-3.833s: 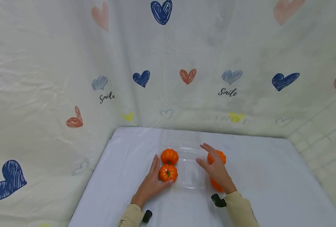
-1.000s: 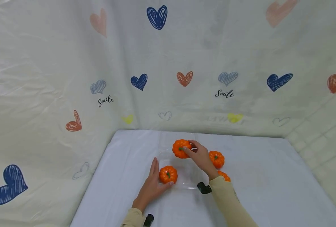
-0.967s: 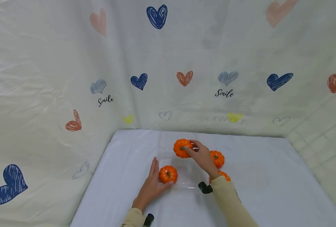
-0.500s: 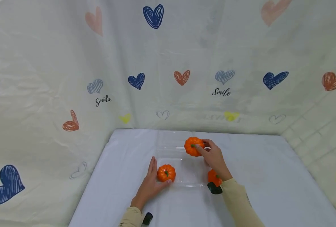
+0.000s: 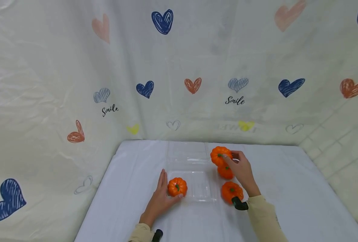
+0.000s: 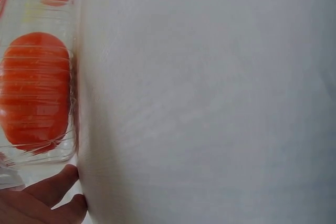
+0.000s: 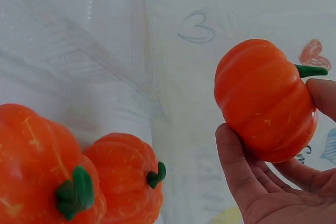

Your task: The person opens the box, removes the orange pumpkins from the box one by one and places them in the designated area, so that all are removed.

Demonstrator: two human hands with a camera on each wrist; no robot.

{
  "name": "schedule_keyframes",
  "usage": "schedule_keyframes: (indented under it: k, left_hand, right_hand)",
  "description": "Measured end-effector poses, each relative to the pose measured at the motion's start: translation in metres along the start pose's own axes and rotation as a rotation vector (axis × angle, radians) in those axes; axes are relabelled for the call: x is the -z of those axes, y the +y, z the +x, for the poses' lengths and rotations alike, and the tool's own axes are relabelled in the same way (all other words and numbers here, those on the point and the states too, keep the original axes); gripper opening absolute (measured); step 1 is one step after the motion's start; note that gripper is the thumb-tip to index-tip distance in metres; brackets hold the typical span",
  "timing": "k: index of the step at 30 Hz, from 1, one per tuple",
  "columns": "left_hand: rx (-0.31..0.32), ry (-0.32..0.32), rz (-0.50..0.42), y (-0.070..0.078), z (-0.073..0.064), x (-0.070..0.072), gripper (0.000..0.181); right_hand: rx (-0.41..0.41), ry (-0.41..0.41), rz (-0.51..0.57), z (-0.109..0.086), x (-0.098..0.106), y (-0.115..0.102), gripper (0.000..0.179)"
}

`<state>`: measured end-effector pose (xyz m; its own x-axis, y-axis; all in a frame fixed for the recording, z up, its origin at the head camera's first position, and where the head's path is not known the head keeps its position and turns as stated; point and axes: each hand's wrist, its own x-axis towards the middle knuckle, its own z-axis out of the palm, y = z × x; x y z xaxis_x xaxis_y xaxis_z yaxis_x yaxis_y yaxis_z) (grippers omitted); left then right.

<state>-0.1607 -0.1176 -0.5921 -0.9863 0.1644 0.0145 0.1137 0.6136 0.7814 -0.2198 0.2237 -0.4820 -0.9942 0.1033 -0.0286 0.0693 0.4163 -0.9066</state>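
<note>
My right hand [image 5: 241,169] grips a small orange pumpkin [image 5: 220,156] between thumb and fingers, held up beyond the right side of a clear plastic container [image 5: 200,186]. The green stem of this held pumpkin [image 7: 265,100] points right in the right wrist view. Another pumpkin [image 5: 177,187] sits inside the container, at its near left. Along the container's left wall lie the straight fingers of my left hand [image 5: 162,200], its thumb reaching to the near edge. Through the ribbed wall the left wrist view shows the same pumpkin [image 6: 35,93].
Two more pumpkins stand on the white cloth right of the container: a far one [image 5: 225,172], partly behind the held pumpkin, and a near one [image 5: 231,192]. The container's clear lid [image 5: 187,151] lies folded back at the far side. A heart-printed curtain [image 5: 179,67] rises behind.
Of the two pumpkins earlier in the container, the far one has been picked up by my right hand and carried right, past the container's side. My left hand has stayed in place.
</note>
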Motion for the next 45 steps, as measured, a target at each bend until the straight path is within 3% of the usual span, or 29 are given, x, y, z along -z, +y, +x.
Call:
schedule_keyframes:
  k: [14, 25, 36, 45]
  left_hand:
    - [-0.010, 0.003, -0.002, -0.001, -0.003, 0.000, 0.123]
    - [-0.004, -0.003, 0.010, 0.000, -0.004, 0.001, 0.123]
    - [0.009, -0.015, 0.020, -0.003, 0.000, 0.001, 0.123]
    - [0.007, -0.005, 0.025, -0.003, 0.002, 0.001, 0.124]
  right_hand:
    - [-0.120, 0.071, 0.020, 0.002, 0.029, 0.028, 0.088]
    - [-0.184, 0.147, -0.044, 0.009, 0.051, 0.058, 0.083]
    - [-0.289, 0.123, -0.032, 0.013, 0.064, 0.079, 0.091]
    - [-0.344, 0.105, -0.103, 0.013, 0.066, 0.093, 0.087]
